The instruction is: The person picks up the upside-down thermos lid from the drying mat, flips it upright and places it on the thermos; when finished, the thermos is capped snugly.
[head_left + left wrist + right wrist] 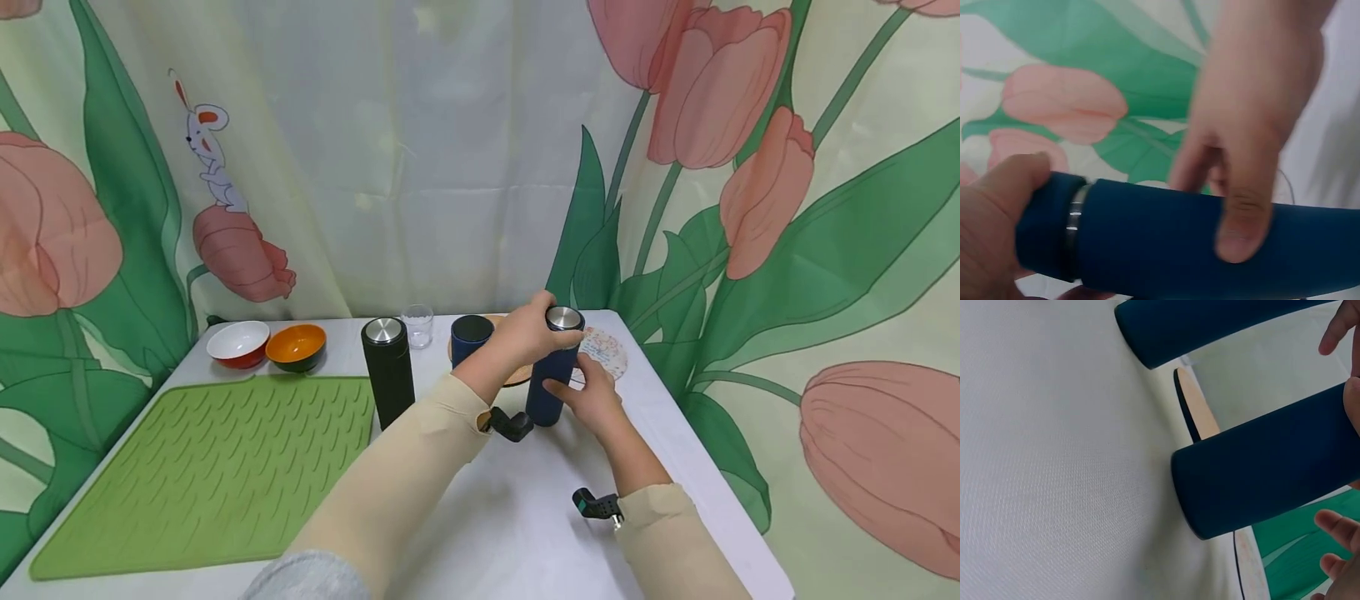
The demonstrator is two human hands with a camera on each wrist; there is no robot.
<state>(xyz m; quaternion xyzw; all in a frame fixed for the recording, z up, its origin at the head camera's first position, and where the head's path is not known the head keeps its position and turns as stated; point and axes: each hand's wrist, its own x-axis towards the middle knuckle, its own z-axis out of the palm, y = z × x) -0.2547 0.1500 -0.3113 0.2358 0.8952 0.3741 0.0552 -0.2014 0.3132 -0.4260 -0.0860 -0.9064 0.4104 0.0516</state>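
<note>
A dark blue thermos (551, 375) with a steel-topped lid stands upright on the right part of the table. My left hand (528, 333) grips its lid (1050, 225) from above, thumb and fingers on opposite sides. Lower down, my right hand (596, 396) holds the body, with the thumb on the front and fingers behind, partly hidden. A shiny metal ring (1074, 215) shows between lid and body in the left wrist view. Beside it, partly behind my left forearm, is another blue cylinder (471, 329) with a black top.
A black thermos (388, 383) and a clear glass (418, 325) stand left of the arms. Farther left are a white-and-red bowl (238, 343), an orange bowl (296, 346) and a green mat (225, 467). A wooden round (517, 377) and a patterned disc (607, 352) lie behind the thermos.
</note>
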